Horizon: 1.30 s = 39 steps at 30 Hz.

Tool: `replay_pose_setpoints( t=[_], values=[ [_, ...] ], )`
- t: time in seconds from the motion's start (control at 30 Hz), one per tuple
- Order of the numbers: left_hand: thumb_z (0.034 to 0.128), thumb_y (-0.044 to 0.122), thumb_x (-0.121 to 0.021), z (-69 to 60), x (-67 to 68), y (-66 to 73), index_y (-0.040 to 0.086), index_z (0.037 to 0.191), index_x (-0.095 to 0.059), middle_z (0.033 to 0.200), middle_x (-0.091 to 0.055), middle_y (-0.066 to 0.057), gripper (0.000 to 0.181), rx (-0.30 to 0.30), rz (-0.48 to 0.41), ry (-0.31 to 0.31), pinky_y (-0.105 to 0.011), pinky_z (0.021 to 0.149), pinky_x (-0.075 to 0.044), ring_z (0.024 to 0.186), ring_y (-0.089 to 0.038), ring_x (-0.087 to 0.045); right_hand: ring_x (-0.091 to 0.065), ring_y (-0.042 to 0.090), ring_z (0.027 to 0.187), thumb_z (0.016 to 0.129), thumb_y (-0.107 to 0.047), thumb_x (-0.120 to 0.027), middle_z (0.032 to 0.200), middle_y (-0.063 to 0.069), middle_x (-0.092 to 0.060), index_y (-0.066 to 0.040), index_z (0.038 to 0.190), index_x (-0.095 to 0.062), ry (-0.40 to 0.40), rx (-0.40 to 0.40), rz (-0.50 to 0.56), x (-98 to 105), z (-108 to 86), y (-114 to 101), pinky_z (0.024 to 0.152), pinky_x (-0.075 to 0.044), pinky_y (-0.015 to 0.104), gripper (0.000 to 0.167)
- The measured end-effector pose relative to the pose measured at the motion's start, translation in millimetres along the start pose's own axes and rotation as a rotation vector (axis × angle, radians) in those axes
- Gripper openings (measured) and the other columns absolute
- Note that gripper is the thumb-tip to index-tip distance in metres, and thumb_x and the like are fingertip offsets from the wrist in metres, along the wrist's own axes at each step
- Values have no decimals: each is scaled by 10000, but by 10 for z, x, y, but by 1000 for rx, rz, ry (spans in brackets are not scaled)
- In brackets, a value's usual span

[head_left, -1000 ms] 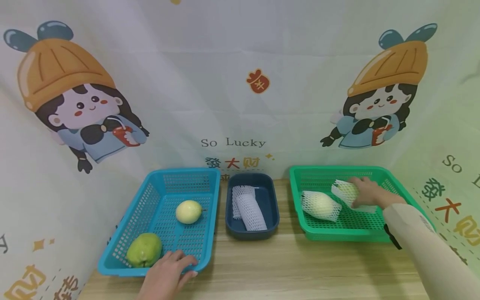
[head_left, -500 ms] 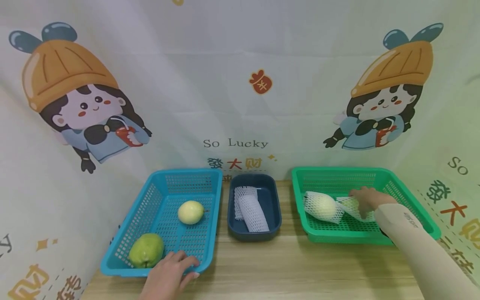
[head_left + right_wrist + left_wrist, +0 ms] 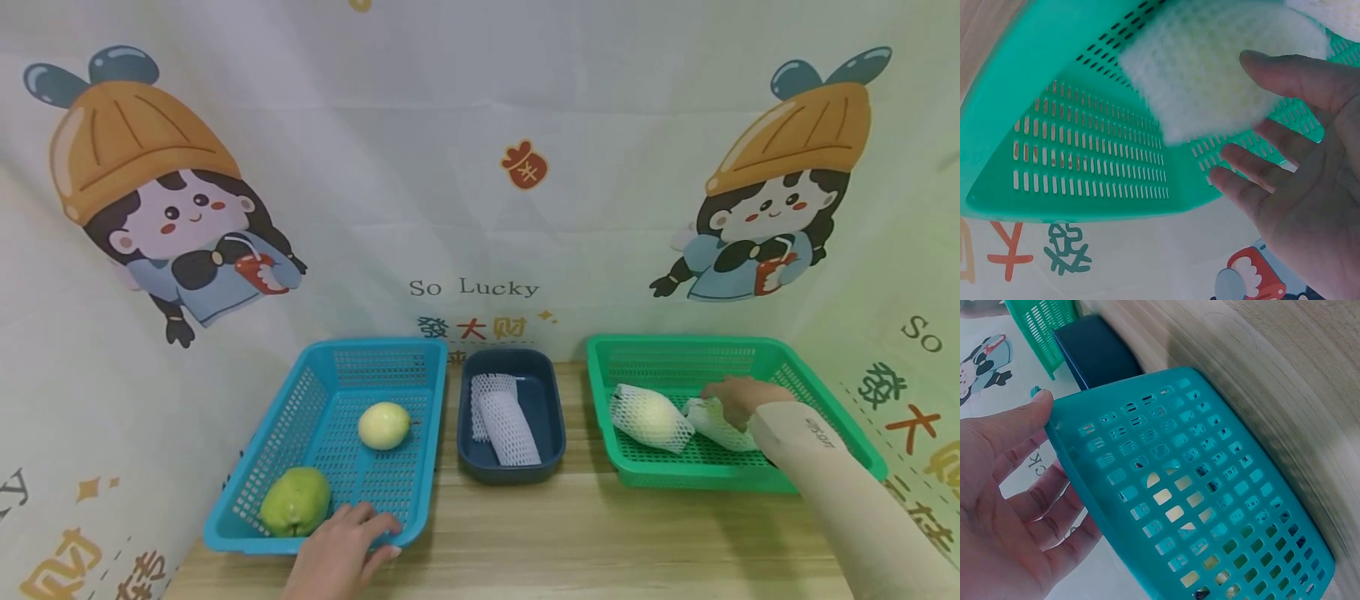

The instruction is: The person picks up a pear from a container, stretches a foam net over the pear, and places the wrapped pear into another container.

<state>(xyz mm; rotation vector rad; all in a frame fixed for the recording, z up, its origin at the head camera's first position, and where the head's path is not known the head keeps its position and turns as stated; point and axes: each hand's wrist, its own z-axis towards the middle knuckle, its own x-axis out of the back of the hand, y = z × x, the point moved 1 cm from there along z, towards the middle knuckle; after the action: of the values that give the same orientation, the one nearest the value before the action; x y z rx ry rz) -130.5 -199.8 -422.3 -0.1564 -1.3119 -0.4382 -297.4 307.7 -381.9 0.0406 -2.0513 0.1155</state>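
Note:
In the head view my right hand is over a greenish pear in a white foam net, inside the green basket. The right wrist view shows this netted pear blurred, past the spread thumb and loosely bent fingers. Beside it lies another netted pear. My left hand rests at the front rim of the blue basket. Its thumb reaches the rim's corner in the left wrist view, with the fingers relaxed behind the rim. In that basket sit a pale yellow pear and a green fruit.
Between the baskets stands a dark blue tray with white foam net sleeves lying in it. All stand on a wooden table. A printed white cloth hangs behind and along the sides.
The right hand has lowered the netted pear onto the green basket's floor, and its fingers have loosened. The left hand stays at the blue basket's rim. The head view has shifted slightly.

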Motion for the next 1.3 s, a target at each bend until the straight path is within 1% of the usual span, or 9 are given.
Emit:
replay_pose_setpoints(
  t=[0.07,0.17,0.2,0.4,0.5,0.7,0.87,1.07,1.3],
  values=[
    [756,312,-727,-1,-1,2,277,881,-651,790,-539,129,150,2,5,0,-242,601,-450,723,-72,-498,-306,577,1220,785,161,-520,1399,374,-256,-60,1373,-407,-20,-7,10,-2,3,-3,669,-479,418,638],
    [757,315,-725,-2,0,6,277,885,-653,790,-539,128,152,10,9,-11,-243,606,-452,727,-72,-503,-326,569,1212,789,142,-520,1390,375,-276,-49,1383,-391,-39,-17,22,-16,14,0,663,-481,398,637],
    [758,315,-725,-3,0,7,276,887,-654,791,-539,128,152,12,7,-16,-243,607,-452,729,-72,-504,-302,576,1225,790,135,-513,1394,370,-276,-52,1388,-385,-41,-27,37,-21,13,3,669,-481,410,639],
    [758,320,-724,-8,-2,11,278,887,-655,787,-536,131,152,20,6,-23,-240,604,-448,725,-69,-502,-320,575,1213,776,124,-533,1392,370,-280,-44,1390,-375,-34,-25,57,-29,27,23,694,-486,444,656],
    [758,323,-723,-10,-4,12,281,890,-657,786,-536,132,153,22,9,-17,-237,604,-446,721,-66,-499,-300,586,1219,767,117,-549,1389,369,-285,-43,1389,-374,-27,-13,60,-12,23,33,743,-487,503,665],
    [755,323,-725,-13,-2,13,283,894,-659,787,-539,131,159,26,11,-16,-236,603,-441,718,-60,-494,-230,592,1252,788,50,-551,1396,385,-251,-5,1386,-366,-28,28,66,69,-56,-30,906,-372,642,629],
    [757,325,-724,-3,16,32,268,903,-667,794,-552,116,167,42,12,-23,-242,615,-450,729,-62,-500,-225,591,1258,811,-16,-530,1403,393,-230,7,1398,-345,-26,50,71,126,-114,-99,924,-341,657,616],
    [756,330,-722,-8,3,31,269,903,-669,785,-539,128,168,43,6,-15,-231,604,-442,714,-52,-485,-164,636,1246,817,-54,-552,1402,419,-173,10,1387,-360,12,72,37,110,-91,-163,911,-311,693,605],
    [752,317,-729,-20,-7,24,282,895,-663,779,-537,132,161,41,-4,-6,-227,597,-439,704,-54,-485,-190,645,1226,844,-90,-584,1375,431,-216,44,1350,-392,94,142,7,43,-144,-282,908,-308,700,558]
  ],
)
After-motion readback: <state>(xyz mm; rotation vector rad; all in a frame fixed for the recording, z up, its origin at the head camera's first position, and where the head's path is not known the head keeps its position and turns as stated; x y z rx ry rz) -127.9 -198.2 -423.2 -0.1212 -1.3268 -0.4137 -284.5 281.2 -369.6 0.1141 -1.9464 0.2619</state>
